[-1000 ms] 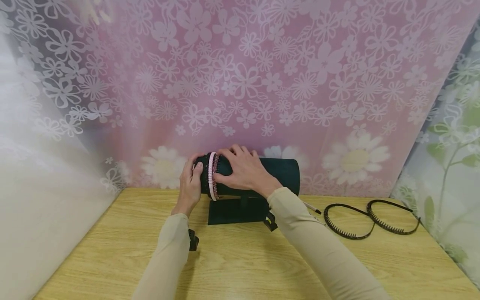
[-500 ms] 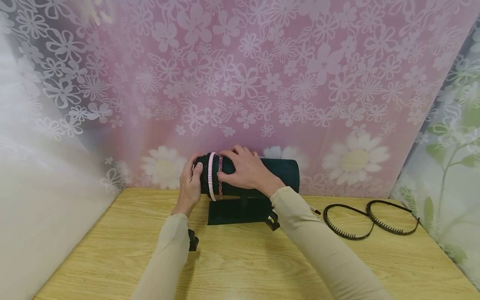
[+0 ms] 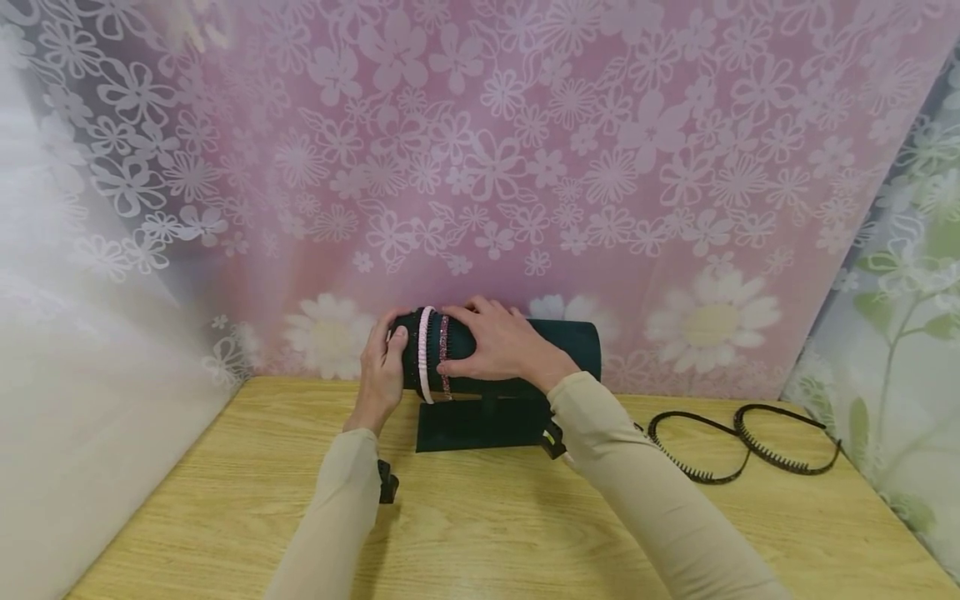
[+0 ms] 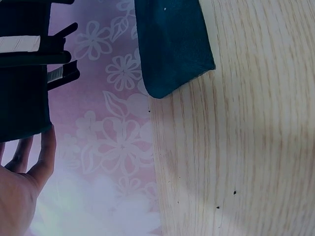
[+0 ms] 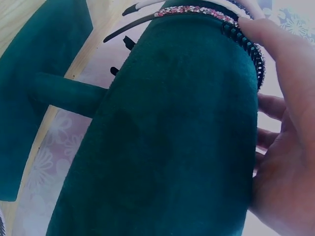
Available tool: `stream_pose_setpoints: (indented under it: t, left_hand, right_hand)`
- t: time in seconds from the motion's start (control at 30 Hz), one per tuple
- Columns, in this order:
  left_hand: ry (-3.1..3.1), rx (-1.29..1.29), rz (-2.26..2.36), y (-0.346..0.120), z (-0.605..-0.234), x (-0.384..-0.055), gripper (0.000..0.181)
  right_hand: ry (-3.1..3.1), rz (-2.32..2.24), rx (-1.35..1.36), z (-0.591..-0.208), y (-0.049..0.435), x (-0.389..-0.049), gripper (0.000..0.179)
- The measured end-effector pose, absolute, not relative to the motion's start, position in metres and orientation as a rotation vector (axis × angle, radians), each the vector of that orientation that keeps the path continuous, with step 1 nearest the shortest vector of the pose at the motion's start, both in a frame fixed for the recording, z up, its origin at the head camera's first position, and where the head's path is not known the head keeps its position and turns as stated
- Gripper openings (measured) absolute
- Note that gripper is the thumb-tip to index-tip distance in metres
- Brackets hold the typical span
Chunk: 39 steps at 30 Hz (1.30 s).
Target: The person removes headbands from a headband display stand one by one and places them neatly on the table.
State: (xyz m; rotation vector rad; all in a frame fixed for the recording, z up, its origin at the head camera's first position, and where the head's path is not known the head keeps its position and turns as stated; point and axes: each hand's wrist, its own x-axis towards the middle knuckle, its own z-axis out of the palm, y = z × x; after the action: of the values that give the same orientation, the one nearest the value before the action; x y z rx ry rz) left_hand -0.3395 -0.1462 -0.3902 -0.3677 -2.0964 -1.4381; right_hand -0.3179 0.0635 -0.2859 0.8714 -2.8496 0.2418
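A dark green velvet headband stand (image 3: pixel 566 346) lies as a horizontal roll on a flat base (image 3: pixel 468 425). My left hand (image 3: pixel 382 371) holds the roll's left end, thumb in front. Around that end sit a dark headband and a pale pink headband (image 3: pixel 423 358). Just right of them is a pink glittery headband (image 5: pixel 197 10) with black comb teeth. My right hand (image 3: pixel 498 342) grips it, its thumb on the band in front and its fingers behind the roll. In the left wrist view, the headbands' tips stick out past the underside of the roll.
Two black toothed headbands, one left (image 3: pixel 712 480) and one right (image 3: pixel 787 463), lie overlapping on the wooden table (image 3: pixel 480 533) at the right. Part of another thing beside them is hidden by my right sleeve. A pink floral curtain (image 3: pixel 487 167) hangs close behind the stand.
The glittery headband has slid slightly right along the roll with my right hand, leaving a gap from the pale pink headband. My left hand stays on the roll's end.
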Motion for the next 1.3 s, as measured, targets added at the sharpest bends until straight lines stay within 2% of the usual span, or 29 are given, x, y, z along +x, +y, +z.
stream_pose_setpoints:
  t: [1.3]
  left_hand:
    - [-2.081, -0.392, -1.464, -0.147, -0.391, -0.339, 0.042]
  right_hand:
    - [-2.912, 0.232, 0.779, -0.282, 0.101, -0.312, 0.091]
